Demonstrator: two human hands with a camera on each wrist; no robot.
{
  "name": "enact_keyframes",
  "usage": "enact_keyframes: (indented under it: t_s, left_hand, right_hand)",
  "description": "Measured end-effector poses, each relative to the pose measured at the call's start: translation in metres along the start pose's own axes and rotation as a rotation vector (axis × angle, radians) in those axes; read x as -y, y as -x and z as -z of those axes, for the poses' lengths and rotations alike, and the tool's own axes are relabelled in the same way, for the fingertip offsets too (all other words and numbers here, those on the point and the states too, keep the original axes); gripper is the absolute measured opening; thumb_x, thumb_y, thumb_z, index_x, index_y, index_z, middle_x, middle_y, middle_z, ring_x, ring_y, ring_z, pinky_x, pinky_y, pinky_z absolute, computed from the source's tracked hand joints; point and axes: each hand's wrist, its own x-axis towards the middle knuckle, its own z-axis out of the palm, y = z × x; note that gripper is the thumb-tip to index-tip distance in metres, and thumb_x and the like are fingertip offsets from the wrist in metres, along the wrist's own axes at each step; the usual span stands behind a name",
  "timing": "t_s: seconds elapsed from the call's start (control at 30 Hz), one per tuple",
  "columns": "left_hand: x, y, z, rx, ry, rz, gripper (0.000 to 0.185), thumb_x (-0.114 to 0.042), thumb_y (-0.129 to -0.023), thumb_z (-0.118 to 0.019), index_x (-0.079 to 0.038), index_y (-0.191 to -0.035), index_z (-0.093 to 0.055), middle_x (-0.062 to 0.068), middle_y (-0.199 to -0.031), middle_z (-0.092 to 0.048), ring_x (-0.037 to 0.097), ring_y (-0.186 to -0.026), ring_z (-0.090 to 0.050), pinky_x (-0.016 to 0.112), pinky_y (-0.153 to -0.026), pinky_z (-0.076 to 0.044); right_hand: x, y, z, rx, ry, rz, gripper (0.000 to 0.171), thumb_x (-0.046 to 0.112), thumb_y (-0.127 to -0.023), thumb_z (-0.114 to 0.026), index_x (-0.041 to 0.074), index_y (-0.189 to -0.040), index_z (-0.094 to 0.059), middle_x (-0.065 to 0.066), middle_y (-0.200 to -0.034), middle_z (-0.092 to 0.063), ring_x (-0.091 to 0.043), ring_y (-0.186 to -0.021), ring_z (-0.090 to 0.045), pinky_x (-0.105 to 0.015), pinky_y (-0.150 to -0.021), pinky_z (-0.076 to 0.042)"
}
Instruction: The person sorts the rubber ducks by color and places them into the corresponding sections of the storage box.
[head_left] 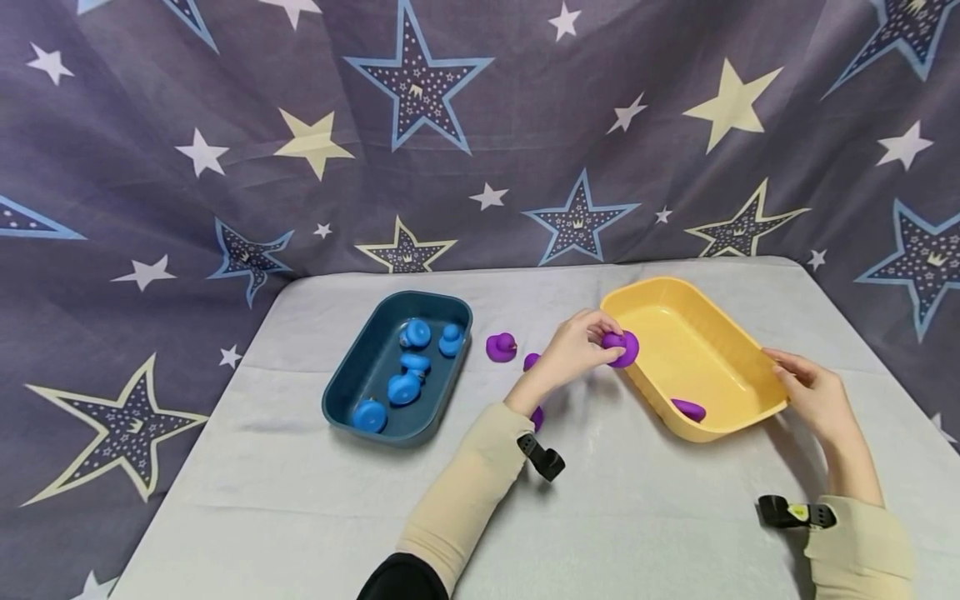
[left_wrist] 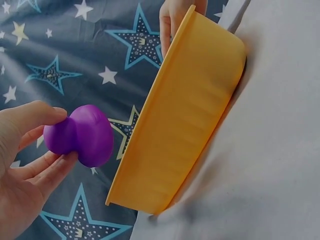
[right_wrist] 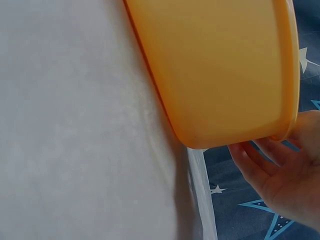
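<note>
Pinching a purple rubber duck [head_left: 622,347] between thumb and fingers, our left hand [head_left: 573,350] holds it right at the near-left rim of the yellow plastic tub [head_left: 738,346]; the tub's hollow lies just to the right of the duck, its long axis running away and leftward from us; our right hand [head_left: 813,396] rests with relaxed fingers against the tub's right rim, steadying it. 1 purple duck [head_left: 687,409] already lies inside; 5 blue ducks [head_left: 405,385] sit in the dark blue tray [head_left: 352,379]; loose purple ducks [head_left: 501,347] lie between the containers.
</note>
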Motion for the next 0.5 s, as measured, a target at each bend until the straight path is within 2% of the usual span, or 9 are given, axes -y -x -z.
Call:
enact_keyframes:
  t_s: [0.13, 0.37, 0.5]
  left_hand:
    - [-0.003, -0.001, -0.002, -0.006, 0.005, -0.022, 0.021, -0.003, -0.076, -0.071, 0.001, -0.094, -0.062, 0.013, -0.096, -0.058, 0.017, -0.086, -0.058, 0.012, -0.076, -0.045]
    - [-0.005, -0.005, -0.008, -0.019, 0.045, -0.002, 0.021, -0.003, -0.075, -0.071, 0.001, -0.093, -0.062, 0.012, -0.096, -0.058, 0.013, -0.083, -0.058, 0.013, -0.074, -0.046]
    - [-0.006, -0.006, -0.013, -0.030, 0.068, -0.014, 0.021, -0.001, -0.075, -0.071, 0.002, -0.094, -0.062, 0.013, -0.097, -0.058, 0.014, -0.085, -0.057, 0.012, -0.074, -0.046]
  right_hand:
    - [-0.001, 0.000, 0.000, -0.001, -0.002, 0.010, 0.036, 0.003, -0.091, -0.048, 0.028, -0.112, -0.063, 0.037, -0.090, -0.052, 0.016, -0.075, -0.049, -0.003, -0.061, -0.039]
    - [0.001, 0.001, 0.000, 0.002, -0.014, 0.011, 0.039, 0.002, -0.091, -0.048, 0.033, -0.109, -0.062, 0.037, -0.090, -0.052, 0.014, -0.073, -0.048, -0.004, -0.060, -0.038]
    - [0.001, 0.001, 0.000, 0.004, -0.013, 0.007, 0.039, 0.002, -0.091, -0.048, 0.035, -0.108, -0.062, 0.036, -0.089, -0.052, 0.013, -0.072, -0.048, -0.005, -0.058, -0.038]
